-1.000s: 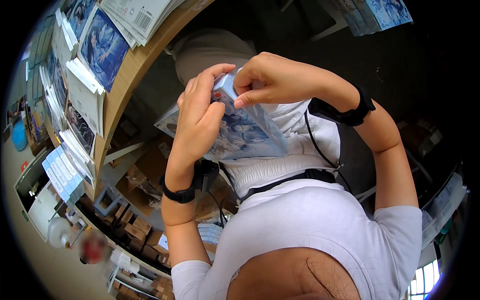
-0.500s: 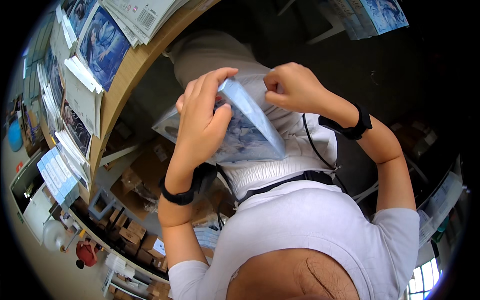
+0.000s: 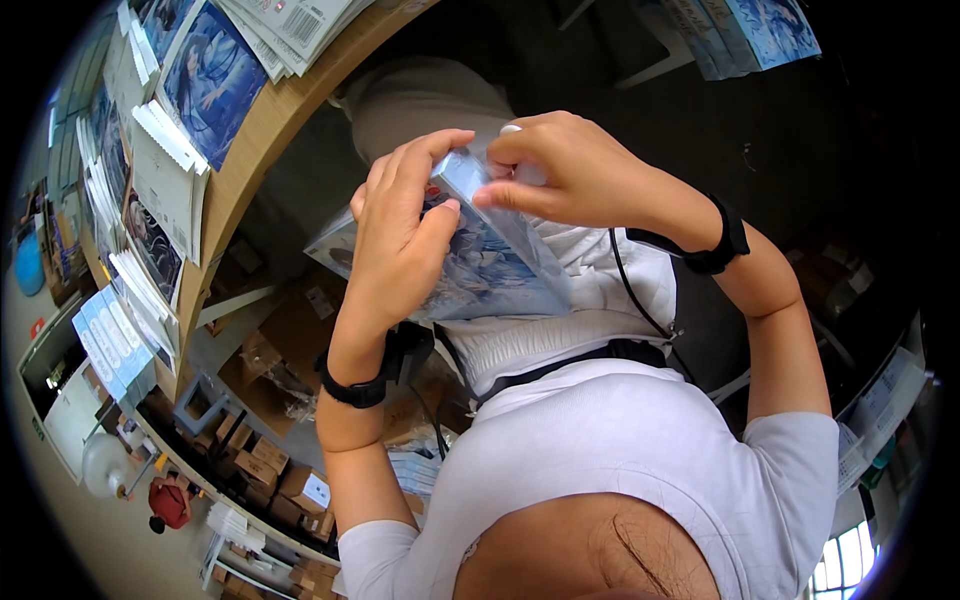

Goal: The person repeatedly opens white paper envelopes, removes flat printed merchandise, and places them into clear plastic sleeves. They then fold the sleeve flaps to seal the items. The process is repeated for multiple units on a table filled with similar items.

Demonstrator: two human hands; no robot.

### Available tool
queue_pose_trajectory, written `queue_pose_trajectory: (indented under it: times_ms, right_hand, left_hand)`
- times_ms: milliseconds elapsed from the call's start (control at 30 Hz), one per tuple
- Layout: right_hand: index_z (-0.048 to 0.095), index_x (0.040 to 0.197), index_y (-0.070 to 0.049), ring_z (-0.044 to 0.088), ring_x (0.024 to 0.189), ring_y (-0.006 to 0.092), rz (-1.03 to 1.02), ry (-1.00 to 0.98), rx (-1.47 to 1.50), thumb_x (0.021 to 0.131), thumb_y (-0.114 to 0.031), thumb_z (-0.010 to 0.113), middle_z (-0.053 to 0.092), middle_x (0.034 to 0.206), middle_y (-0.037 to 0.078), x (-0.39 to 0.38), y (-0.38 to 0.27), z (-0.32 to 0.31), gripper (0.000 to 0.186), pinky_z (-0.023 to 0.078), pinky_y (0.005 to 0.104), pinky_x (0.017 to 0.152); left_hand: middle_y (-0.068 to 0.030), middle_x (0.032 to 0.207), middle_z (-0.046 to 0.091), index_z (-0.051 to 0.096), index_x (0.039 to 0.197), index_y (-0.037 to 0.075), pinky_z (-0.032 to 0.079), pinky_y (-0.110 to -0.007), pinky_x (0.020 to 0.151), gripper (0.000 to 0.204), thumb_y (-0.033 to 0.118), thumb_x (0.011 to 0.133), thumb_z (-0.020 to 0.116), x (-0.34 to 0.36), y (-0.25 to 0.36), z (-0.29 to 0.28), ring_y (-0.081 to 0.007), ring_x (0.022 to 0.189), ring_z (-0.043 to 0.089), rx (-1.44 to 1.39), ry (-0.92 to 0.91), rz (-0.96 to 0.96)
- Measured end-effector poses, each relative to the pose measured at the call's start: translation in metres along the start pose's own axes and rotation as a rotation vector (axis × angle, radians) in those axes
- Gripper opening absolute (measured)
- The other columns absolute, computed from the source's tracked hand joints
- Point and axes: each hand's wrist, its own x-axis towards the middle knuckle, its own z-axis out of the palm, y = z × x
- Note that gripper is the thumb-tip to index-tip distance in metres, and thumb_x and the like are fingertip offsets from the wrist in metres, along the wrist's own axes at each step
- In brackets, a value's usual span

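Note:
A flat pale-blue box (image 3: pixel 505 265) with illustrated faces stands tilted on my lap, its narrow side turned up. My left hand (image 3: pixel 395 225) is wrapped over its left part, fingers along the top corner and thumb against the printed face. Close to that same corner, my right hand (image 3: pixel 560 170) is curled, with its thumb at the narrow side. Something pale shows between its fingers, too small and covered to make out. Another pale printed panel (image 3: pixel 332 243) sticks out left of my left hand; I cannot tell whether it belongs to the same box.
A curved wooden table edge (image 3: pixel 235 190) runs along the left, bearing stacks of illustrated cards (image 3: pixel 212 85) and pale-blue boxes (image 3: pixel 112 340). More blue boxes (image 3: pixel 765 35) stand at the far right. Cardboard cartons (image 3: pixel 265 465) lie lower left; a person in red (image 3: pixel 170 503) is beyond.
My right hand has moved left, from apart from the box to its upper corner, thumb now at the narrow side. My left hand and the box have barely shifted.

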Motion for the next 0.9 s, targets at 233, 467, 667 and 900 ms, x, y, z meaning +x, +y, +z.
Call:
queue_pose_trajectory:
  times_ms: [233,467,667,900]
  right_hand:
    - [0.062,0.078,0.0,0.055,0.06,0.0243,-0.066,-0.016,0.0,0.08,-0.014,0.067,0.055,0.067,0.01,0.007,0.001,-0.006,0.015,0.043,0.032,0.055]
    - [0.06,0.073,0.0,0.055,0.059,0.0267,-0.097,0.007,0.038,0.076,-0.012,0.064,0.055,0.065,0.01,0.006,0.002,-0.008,0.014,0.042,0.0341,0.054]
    - [0.059,0.067,0.0,0.054,0.056,0.029,-0.057,-0.032,0.067,0.076,-0.014,0.063,0.055,0.06,0.012,0.01,-0.002,-0.007,0.016,0.042,0.0353,0.053]
    - [0.06,0.073,0.0,0.052,0.056,0.0257,-0.013,-0.007,0.008,0.077,-0.013,0.065,0.053,0.062,0.01,0.006,-0.001,0.003,0.015,0.039,0.035,0.052]
  left_hand:
    - [-0.0052,0.111,0.056,0.054,0.114,0.012,0.026,-0.036,0.096,0.04,0.017,0.075,0.057,-0.004,-0.007,-0.002,-0.0224,0.106,0.049,-0.098,0.027,0.011]
    - [-0.0066,0.114,0.054,0.054,0.104,0.013,0.026,-0.042,0.095,0.036,0.021,0.072,0.067,-0.004,-0.013,0.008,-0.026,0.107,0.048,0.196,0.123,0.242]
    - [-0.0189,0.137,0.037,0.062,0.087,0.006,0.03,-0.056,0.099,0.027,0.017,0.066,0.073,-0.02,0.006,0.026,-0.0431,0.124,0.037,0.516,0.149,0.302]
    - [-0.0185,0.14,0.035,0.057,0.088,0.004,0.031,-0.05,0.102,0.028,0.004,0.065,0.074,-0.024,0.005,0.024,-0.0471,0.128,0.03,0.435,0.057,0.28]
